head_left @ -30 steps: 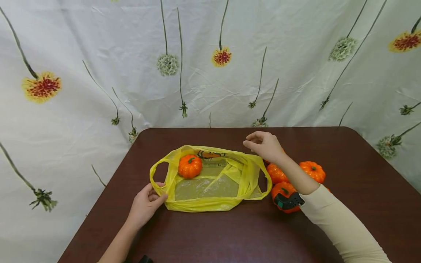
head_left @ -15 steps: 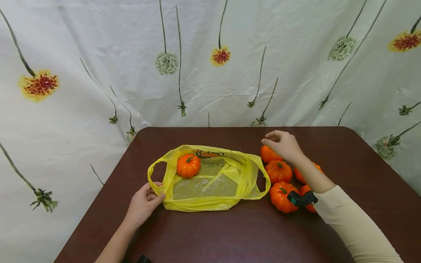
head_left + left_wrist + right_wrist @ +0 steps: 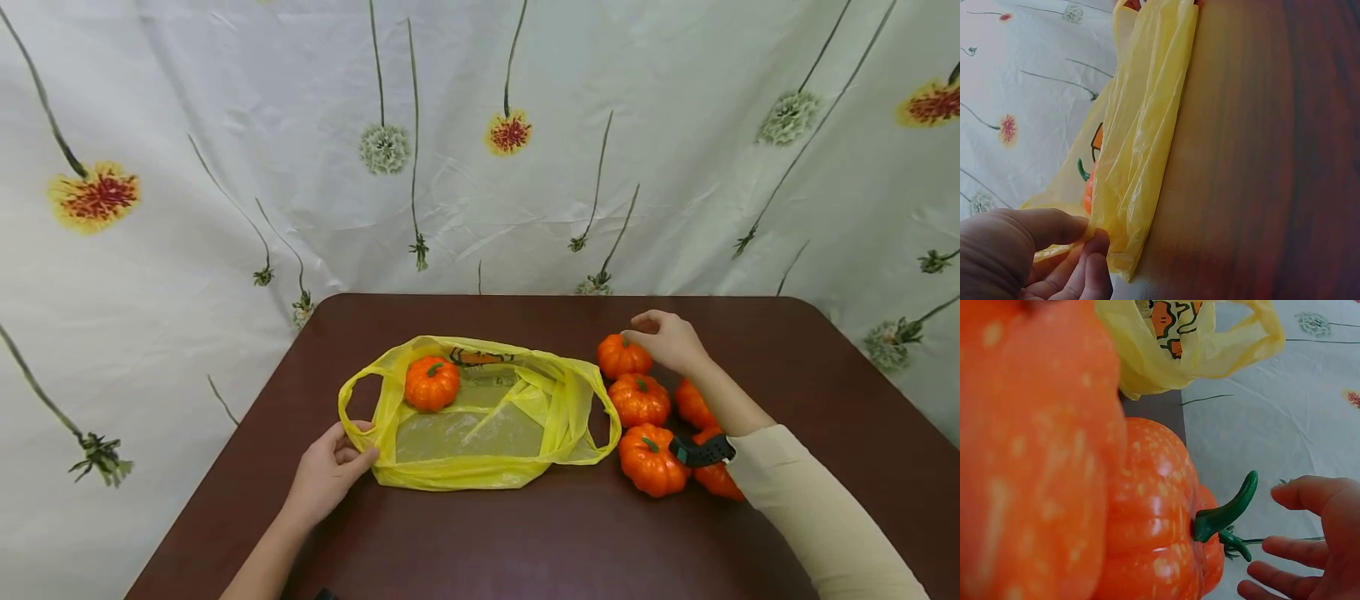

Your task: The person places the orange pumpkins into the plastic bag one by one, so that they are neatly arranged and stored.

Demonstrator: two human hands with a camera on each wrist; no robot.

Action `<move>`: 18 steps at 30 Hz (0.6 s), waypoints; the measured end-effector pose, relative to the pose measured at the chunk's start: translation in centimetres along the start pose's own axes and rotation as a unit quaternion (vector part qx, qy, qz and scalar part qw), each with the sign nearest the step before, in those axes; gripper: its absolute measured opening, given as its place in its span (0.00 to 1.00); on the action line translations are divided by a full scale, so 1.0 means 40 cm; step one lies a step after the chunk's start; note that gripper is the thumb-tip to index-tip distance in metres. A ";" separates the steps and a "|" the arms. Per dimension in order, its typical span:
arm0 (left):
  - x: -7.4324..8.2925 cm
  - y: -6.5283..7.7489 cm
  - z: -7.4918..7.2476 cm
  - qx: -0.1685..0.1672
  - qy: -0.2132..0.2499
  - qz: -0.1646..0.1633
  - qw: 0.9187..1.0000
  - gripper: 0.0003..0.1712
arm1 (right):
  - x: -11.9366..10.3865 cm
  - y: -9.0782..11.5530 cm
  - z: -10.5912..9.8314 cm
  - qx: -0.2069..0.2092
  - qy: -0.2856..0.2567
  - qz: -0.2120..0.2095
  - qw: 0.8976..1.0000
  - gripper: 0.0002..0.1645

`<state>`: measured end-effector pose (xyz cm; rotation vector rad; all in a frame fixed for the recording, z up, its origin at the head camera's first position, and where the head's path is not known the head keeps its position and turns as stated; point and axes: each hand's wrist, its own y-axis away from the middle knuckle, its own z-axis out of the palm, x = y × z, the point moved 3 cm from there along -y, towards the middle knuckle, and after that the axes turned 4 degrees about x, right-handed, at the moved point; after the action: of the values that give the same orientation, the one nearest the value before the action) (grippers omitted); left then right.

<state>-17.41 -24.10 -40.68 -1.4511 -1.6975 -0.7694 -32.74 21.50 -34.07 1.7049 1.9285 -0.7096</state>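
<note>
A yellow plastic bag lies on the table with its mouth spread wide. One small orange pumpkin with a green stem sits inside, toward the bag's left end. My left hand pinches the bag's left edge between thumb and fingers, by the handle loop; the left wrist view shows the thin plastic gathered there. Over the farthest loose pumpkin is my right hand, nothing in its grasp. In the right wrist view its fingers are spread, apart from the green stem in front of them.
Several more pumpkins cluster right of the bag, partly under my right forearm. A black wrist strap is on that arm. Behind the dark brown table hangs a white flowered cloth.
My right hand has moved right, from near the bag's far right corner to over the farthest pumpkin, uncovering the cluster. My left hand keeps its pinch on the bag.
</note>
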 end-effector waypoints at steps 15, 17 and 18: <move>-0.007 -0.003 0.004 0.000 0.013 -0.021 1.000 0.22 | 0.059 -0.019 0.044 -0.096 0.027 0.014 0.995 0.50; -0.010 -0.002 0.005 0.000 0.014 -0.025 1.000 0.22 | 0.060 -0.020 0.048 -0.100 0.031 0.010 0.994 0.51; -0.010 -0.002 0.006 0.000 0.014 -0.027 1.000 0.23 | 0.060 -0.020 0.049 -0.102 0.032 0.008 0.994 0.51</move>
<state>-17.51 -24.14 -41.14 -1.3938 -1.7217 -0.8141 -33.80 21.95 -37.07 1.6334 1.9540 -0.4401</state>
